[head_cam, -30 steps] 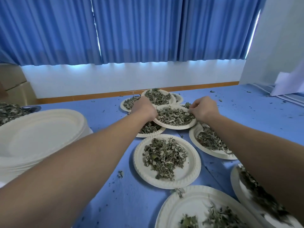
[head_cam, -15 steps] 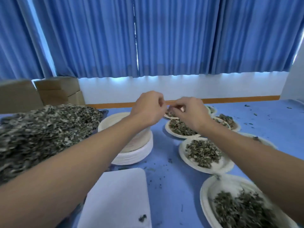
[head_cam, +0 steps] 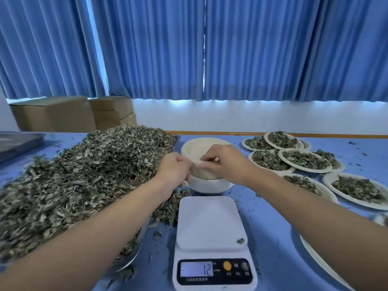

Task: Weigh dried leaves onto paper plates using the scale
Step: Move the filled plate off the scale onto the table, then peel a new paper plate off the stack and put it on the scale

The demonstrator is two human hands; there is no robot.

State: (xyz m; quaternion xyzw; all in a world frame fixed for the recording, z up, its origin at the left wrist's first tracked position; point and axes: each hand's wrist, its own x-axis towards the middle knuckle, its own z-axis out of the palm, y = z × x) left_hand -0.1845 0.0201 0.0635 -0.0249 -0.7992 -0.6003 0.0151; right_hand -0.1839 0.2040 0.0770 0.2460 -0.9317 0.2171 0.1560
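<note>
Cool daylight glows beneath the blue curtains (head_cam: 252,49), lighting evenly; wide-angle bending at edges, slight overall blur.

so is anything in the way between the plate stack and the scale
Nothing visible blocks it. The scale platform sits directly in front of the plate stack, bare except one leaf scrap at its near right corner; the leaf pile lies off to the left.

Just the one head cam on my feed, wide-angle, up at the wearer's eye height and tipped forward and down over the table (head_cam: 273,238) toward the curtains (head_cam: 273,49) at 12 o'clock. It's in close: scale (head_cam: 210,223) right under the lens at 6, stack of paper plates (head_cam: 196,146) just beyond, leaf pile (head_cam: 84,175) at 9.
</note>
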